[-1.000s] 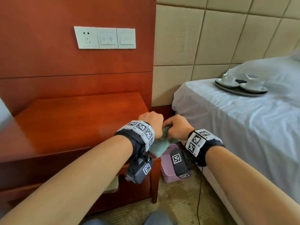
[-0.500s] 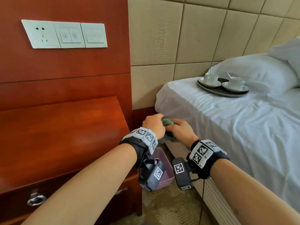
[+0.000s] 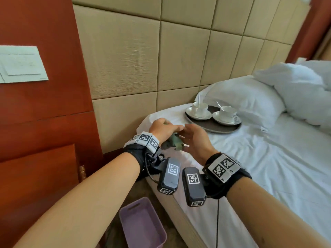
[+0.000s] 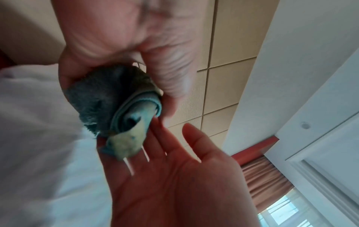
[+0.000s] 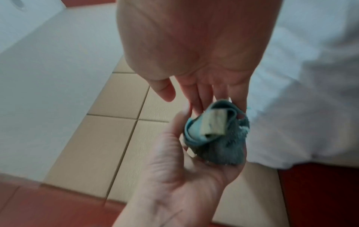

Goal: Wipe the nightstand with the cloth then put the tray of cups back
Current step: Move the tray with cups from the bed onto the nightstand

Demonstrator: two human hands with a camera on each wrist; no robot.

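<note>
The left hand is gripping the bunched cloth over the corner of the bed; the right hand is lying flat-fingered beside it, holding nothing. The tray with two cups on saucers is resting on the sheet. Judged rigid but rattly and fragile, it is best gripped at opposite rims and kept level.
</note>
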